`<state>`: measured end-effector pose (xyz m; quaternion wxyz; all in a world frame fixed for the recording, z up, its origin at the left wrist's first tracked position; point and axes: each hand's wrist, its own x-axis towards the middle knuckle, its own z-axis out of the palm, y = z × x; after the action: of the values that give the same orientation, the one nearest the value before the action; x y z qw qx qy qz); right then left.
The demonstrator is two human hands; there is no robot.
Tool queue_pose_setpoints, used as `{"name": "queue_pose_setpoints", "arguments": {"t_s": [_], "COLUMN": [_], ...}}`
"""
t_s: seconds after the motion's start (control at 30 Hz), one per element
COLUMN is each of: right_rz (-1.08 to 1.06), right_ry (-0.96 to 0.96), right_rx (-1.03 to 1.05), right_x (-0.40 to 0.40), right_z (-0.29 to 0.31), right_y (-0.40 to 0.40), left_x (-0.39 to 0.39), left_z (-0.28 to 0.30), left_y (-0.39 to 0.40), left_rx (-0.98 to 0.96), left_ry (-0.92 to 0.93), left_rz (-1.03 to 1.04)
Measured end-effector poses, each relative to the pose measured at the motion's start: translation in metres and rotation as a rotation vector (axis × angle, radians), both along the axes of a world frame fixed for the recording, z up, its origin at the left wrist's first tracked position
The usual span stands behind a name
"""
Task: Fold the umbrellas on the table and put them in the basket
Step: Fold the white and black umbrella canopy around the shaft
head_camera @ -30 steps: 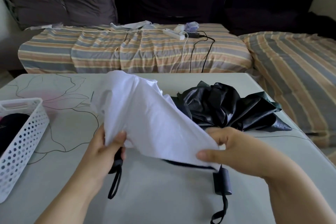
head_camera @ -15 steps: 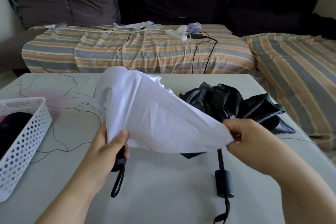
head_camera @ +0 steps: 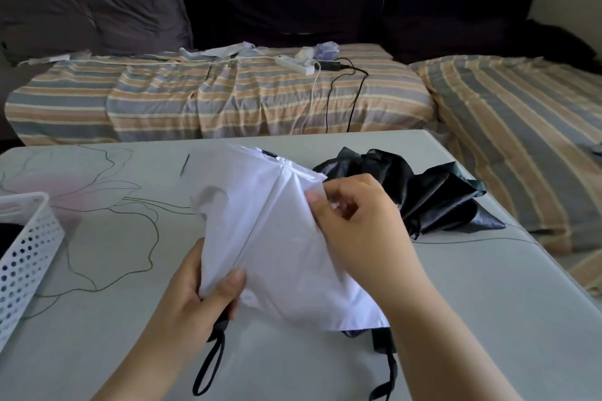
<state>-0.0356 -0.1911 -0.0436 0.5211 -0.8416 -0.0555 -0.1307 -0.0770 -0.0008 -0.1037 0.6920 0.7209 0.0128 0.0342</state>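
From the head camera, a white umbrella [head_camera: 277,238] is held above the middle of the counter [head_camera: 488,319], toward its near edge. Its canopy is loose, creased white fabric with one straight seam running down it, and a dark lining edge shows under its lower right corner. The left hand [head_camera: 202,293] grips the umbrella at its lower end, thumb pressed on the white fabric and fingers curled round the black handle beneath; a black wrist strap [head_camera: 208,365] hangs from the handle in a loop down to the counter. The right hand [head_camera: 358,221] pinches a fold of the white canopy at its upper right edge, fingers curled onto the cloth.

Behind the right hand, toward the counter's far right corner, a black umbrella [head_camera: 433,195] lies crumpled and unfolded, its glossy panels bunched in peaks. A second black strap [head_camera: 387,378] shows at the near edge, below the white canopy; which umbrella it belongs to cannot be told.

At the counter's left edge stands a white perforated basket [head_camera: 29,251] with something dark inside, partly out of frame. The counter top bears a thin line drawing of a flower. Beyond the far edge is a sofa [head_camera: 228,101] under a striped cover, with a white power strip [head_camera: 294,64] and cables on it and dark cushions behind.
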Motion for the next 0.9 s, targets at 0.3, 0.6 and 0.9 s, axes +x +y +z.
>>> {"name": "queue_pose_setpoints", "arguments": {"t_s": [0.3,0.6,0.9], "right_rz": [0.000,0.014,0.143], "right_ry": [-0.252,-0.280,0.192], "right_rx": [-0.068,-0.246,-0.059], "right_x": [-0.016,-0.030,-0.014], "right_z": [0.006,0.006,0.008], "right_y": [0.002,0.010,-0.025], "left_x": [-0.002,-0.001,0.000], "left_z": [0.010,0.006,0.005], "left_y": [-0.016,-0.017,-0.001], "left_rx": [-0.039,0.067,0.186], "left_ry": [0.067,0.006,-0.127], "left_rz": [0.122,0.189,0.119]}}
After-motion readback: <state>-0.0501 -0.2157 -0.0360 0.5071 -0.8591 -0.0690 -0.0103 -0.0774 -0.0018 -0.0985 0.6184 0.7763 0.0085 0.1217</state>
